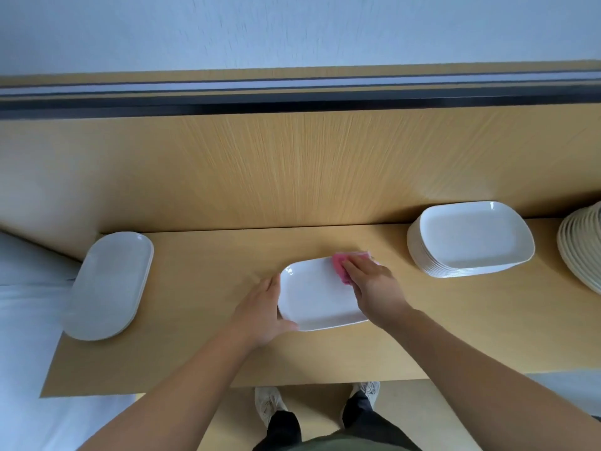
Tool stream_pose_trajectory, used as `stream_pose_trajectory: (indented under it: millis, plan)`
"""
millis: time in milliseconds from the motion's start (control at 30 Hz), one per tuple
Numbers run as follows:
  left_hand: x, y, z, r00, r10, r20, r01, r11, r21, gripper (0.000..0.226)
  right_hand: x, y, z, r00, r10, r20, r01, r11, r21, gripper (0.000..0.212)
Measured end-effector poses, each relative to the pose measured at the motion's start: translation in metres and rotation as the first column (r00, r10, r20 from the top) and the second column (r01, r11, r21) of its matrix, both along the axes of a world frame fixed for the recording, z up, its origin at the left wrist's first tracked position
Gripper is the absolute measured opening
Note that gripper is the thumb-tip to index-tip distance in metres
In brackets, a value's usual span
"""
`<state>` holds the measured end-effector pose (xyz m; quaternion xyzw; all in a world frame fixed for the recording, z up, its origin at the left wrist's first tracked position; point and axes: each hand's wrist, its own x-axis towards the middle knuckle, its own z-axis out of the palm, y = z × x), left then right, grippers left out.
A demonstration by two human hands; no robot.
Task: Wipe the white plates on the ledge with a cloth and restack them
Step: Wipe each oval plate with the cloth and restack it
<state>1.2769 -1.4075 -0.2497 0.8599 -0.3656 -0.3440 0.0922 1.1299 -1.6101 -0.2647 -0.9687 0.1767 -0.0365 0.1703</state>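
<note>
A single white rectangular plate [317, 296] lies flat on the wooden ledge [201, 353] in the middle. My left hand [261, 312] holds its left edge, thumb curled over the near corner. My right hand [374, 289] presses a pink cloth [340, 265] onto the plate's far right corner, fingers laid flat over the cloth. A tall stack of white rectangular plates [470, 240] stands at the right. A short stack of white oval plates [109, 284] sits at the left end.
A stack of cream round plates [582, 249] is cut off by the right frame edge. A wooden back panel [292, 170] rises behind the ledge. White bedding [29, 288] lies to the left, and my shoes [270, 405] show below the front edge.
</note>
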Motion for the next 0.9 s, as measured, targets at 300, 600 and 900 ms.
stream_pose_trajectory:
  millis: [300, 600, 900]
  plan:
    - [0.003, -0.001, -0.004, 0.998, 0.046, -0.03, -0.048, 0.997, -0.067, 0.113, 0.012, 0.036, -0.027, 0.955, -0.112, -0.277, 0.14, 0.986, 0.086, 0.072]
    - [0.004, 0.0, -0.007, 0.996, 0.076, -0.044, -0.08, 0.991, -0.109, 0.113, 0.029, 0.055, -0.019, 0.939, 0.064, -0.337, -0.016, 0.99, 0.143, 0.083]
    - [0.004, 0.001, -0.008, 0.993, 0.104, -0.059, -0.112, 0.983, -0.143, 0.114, 0.043, 0.055, -0.013, 0.883, 0.337, -0.326, -0.276, 0.936, 0.22, 0.091]
